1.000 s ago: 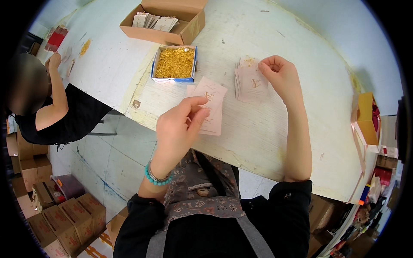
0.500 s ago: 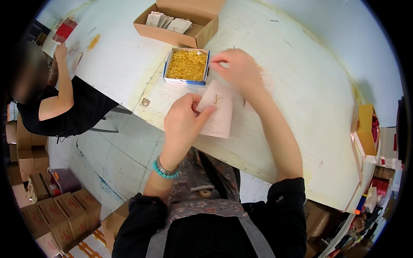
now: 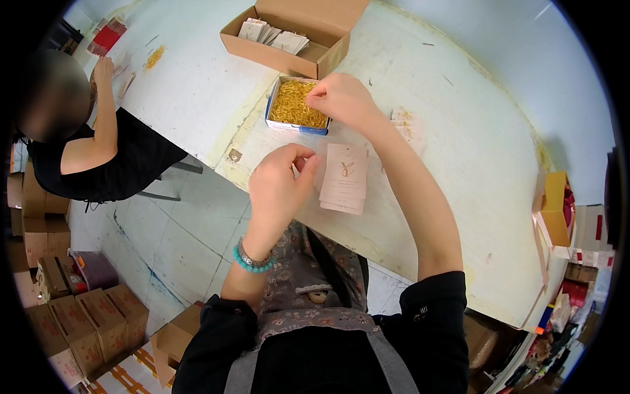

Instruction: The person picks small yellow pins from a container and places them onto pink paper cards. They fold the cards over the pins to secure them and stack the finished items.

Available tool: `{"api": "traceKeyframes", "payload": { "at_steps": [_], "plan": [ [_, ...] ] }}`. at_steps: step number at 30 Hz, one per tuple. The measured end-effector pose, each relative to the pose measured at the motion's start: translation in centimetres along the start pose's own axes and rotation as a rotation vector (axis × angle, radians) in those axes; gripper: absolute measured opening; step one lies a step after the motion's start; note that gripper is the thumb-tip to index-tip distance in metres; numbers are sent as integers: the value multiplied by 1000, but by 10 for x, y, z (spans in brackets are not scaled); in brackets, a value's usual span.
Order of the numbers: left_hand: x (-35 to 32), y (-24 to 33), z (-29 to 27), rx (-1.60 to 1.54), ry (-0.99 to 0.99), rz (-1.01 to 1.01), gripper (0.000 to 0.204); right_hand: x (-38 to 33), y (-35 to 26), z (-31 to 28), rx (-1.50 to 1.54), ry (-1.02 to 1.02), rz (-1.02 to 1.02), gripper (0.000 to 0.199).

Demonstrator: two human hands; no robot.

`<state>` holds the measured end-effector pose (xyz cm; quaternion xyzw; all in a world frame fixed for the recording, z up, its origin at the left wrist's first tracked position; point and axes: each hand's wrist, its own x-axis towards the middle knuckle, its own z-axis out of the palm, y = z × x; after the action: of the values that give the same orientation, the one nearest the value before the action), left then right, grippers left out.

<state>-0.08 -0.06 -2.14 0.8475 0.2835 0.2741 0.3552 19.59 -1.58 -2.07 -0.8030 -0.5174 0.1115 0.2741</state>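
Observation:
My left hand (image 3: pixel 281 177) is at the table's near edge, thumb and fingers pinched together. Its fingertips meet a blurred pale edge at the left side of several pale hang tags (image 3: pixel 345 172), which overlap and carry a brown printed design. What the left fingers pinch I cannot make out. My right hand (image 3: pixel 348 102) reaches over the right side of a small blue-and-white box (image 3: pixel 296 125) full of tiny gold wire pins (image 3: pixel 293 105). Its fingertips are pinched just over the pins; anything between them is too small to see.
Behind the pin box stands an open brown carton (image 3: pixel 275 58) with stacks of pale tags. More pale tags (image 3: pixel 408 128) lie beyond my right forearm. On the left sits a co-worker (image 3: pixel 85 141) near a scatter of gold pins (image 3: pixel 154 58). A yellow box (image 3: pixel 554 205) stands at the right.
My right hand has moved from beside the pin box to over its pins. My left thumb has come off the tags' front, and their printed face now shows. The view has shifted slightly.

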Motion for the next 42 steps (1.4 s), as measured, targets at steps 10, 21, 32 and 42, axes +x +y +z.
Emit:
{"api": "traceKeyframes", "payload": {
  "at_steps": [10,21,32,42],
  "plan": [
    [23,-3,1,-96,122,39,13,-13,6,-6,452,93,75,23],
    [19,17,-2,-256,247,318,18,-89,-39,-26,1120,-30,319,17],
    [5,18,-15,-875,-137,217,20,-121,-45,-36,1440,-227,190,15],
    [2,14,-9,-1341,-315,70,14,-127,-48,-22,1699,-400,147,20]
  ]
}}
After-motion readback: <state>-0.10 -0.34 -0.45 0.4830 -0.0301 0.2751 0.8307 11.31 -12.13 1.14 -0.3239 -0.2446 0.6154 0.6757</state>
